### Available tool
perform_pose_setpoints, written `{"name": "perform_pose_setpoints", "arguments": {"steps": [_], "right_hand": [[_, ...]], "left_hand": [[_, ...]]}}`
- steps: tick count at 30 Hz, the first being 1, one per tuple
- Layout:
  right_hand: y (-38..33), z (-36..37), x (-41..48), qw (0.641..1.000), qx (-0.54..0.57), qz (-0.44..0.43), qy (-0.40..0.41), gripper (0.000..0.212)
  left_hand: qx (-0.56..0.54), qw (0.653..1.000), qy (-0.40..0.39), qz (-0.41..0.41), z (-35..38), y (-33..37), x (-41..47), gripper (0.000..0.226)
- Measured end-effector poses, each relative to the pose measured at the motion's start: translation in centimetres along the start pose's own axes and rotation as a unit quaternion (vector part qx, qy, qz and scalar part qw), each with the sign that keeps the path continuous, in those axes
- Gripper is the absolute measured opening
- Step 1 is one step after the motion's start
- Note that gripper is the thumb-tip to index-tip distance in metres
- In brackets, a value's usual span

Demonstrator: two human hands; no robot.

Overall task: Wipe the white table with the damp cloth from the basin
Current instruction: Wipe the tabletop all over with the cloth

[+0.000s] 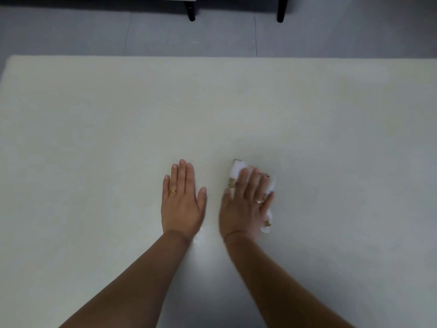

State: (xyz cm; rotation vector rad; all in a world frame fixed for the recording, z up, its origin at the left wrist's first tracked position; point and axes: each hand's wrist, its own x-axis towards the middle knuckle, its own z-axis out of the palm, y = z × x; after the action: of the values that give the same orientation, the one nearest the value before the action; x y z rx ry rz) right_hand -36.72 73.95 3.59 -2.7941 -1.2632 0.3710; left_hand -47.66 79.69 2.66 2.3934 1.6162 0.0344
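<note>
R hand (246,204) flat, fingers straight, pressing cloth (237,169) onto table (94,114), near-centre; cloth long axis runs near-far under palm. L hand (182,204) flat on table just left of it, grip empty.

Smooth glossy white table (236,110); soft cloth (237,170).

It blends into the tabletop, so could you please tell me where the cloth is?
Head view: the cloth lies on the white table under the right hand, beside the left hand.
</note>
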Motion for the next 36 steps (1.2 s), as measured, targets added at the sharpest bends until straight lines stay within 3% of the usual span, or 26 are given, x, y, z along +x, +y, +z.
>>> {"name": "perform_pose_setpoints", "arguments": {"steps": [4,7,9,11,13,15,17,19,22,24,27,29,31,33,36], "right_hand": [[-0.6,-0.4,-1.1,0.971,-0.048,-0.228,-0.046,0.061],[3.5,-2.1,2.4,0.931,-0.090,-0.353,-0.014,0.056],[6.0,-2.6,5.7,0.946,-0.106,-0.306,0.003,0.055],[6.6,-2.7,7.9,0.983,-0.064,-0.173,-0.021,0.057],[4.9,-1.9,7.4,0.999,-0.021,-0.038,-0.004,0.060],[1.7,-1.1,5.3,1.000,-0.009,0.003,0.001,0.063],[-1.4,-0.4,3.1,0.993,-0.040,-0.110,-0.013,0.063],[-2.1,-0.4,3.3,0.962,-0.071,-0.261,-0.025,0.063],[0.1,-2.0,7.4,0.920,-0.099,-0.379,-0.002,0.059],[2.5,-2.6,10.2,0.930,-0.126,-0.344,0.024,0.057],[4.5,-3.5,13.7,0.982,-0.064,-0.176,-0.014,0.059],[2.5,-2.9,13.6,0.999,-0.017,-0.050,-0.006,0.061],[-0.7,-1.9,11.6,1.000,-0.009,-0.016,0.001,0.064],[-3.2,-1.1,9.1,0.990,-0.029,-0.136,-0.014,0.064],[-2.4,-1.7,8.9,0.929,-0.082,-0.360,-0.021,0.061]], "left_hand": [[0.014,1.000,-0.002,0.015,0.0,-0.2,0.1,0.063],[-0.003,1.000,0.006,0.006,-0.1,-0.1,0.0,0.061],[-0.011,1.000,0.008,0.008,-0.1,0.0,0.0,0.060],[-0.017,1.000,0.011,0.006,-0.1,0.1,0.0,0.060],[-0.015,1.000,0.007,0.002,0.0,0.0,-0.8,0.060],[-0.009,1.000,0.001,0.005,0.1,-0.2,-1.7,0.060],[-0.001,1.000,-0.001,0.007,0.3,-0.3,-1.9,0.060],[0.002,1.000,-0.001,0.006,0.2,-0.3,-0.8,0.059],[-0.004,1.000,0.005,-0.001,-0.1,-0.2,0.7,0.059],[-0.008,1.000,0.009,-0.002,-0.1,-0.1,0.5,0.060],[-0.005,1.000,0.006,0.003,-0.1,0.2,0.1,0.060],[-0.004,1.000,0.011,0.001,-0.1,0.1,0.3,0.060],[0.002,1.000,0.008,-0.001,-0.1,0.2,0.2,0.060],[0.008,1.000,0.004,-0.004,-0.2,0.4,0.1,0.059],[0.004,1.000,0.001,-0.002,-0.4,0.5,0.2,0.059]]}}
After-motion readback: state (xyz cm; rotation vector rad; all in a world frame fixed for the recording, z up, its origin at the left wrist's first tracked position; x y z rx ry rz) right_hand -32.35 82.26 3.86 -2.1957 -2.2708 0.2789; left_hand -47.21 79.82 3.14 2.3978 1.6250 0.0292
